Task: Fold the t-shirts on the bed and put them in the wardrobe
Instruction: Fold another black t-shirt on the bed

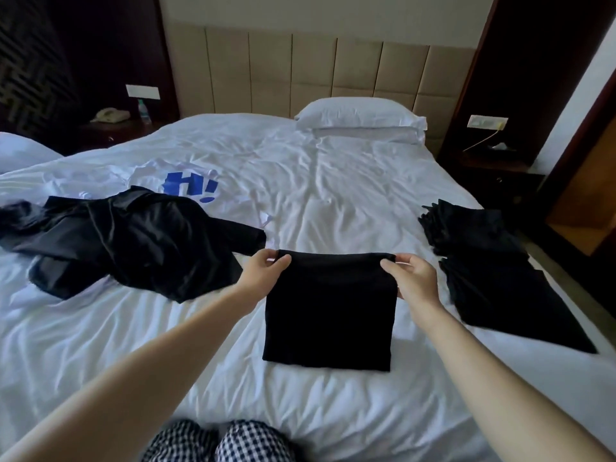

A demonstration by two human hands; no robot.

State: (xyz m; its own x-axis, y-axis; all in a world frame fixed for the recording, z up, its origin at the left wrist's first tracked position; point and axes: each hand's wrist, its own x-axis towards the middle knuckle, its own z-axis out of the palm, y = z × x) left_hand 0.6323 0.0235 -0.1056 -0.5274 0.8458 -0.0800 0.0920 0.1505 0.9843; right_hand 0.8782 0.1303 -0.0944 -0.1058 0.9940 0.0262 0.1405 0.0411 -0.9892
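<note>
Surface: a white, creased bed [333, 181] is filling most of the view.
Room: a padded beige headboard [313, 68] is standing at the far end, with one white pillow [360, 118] lying against it, right of centre.
Far left: a dark nightstand is carrying a telephone [110, 115] and a bottle [144, 111].
Left clutter: an unfolded black heap [133, 241] is sprawling over part of a white t-shirt [190, 188] with blue print; one end is reaching close to the left hand.
Right clutter: a folded black stack [493, 268] is sitting at the bed's right edge, just beside the right hand.
Task item: the black t-shirt [330, 311] is lying centre-front on the sheet, folded to a neat rectangle, its far edge rising off the sheet.
Left hand [263, 271]: thumb and curled fingers are pinching the far left corner.
Right hand [413, 275]: thumb and curled fingers are pinching the far right corner.
Foreground: checked trousers [233, 441] are showing at the bottom edge.
</note>
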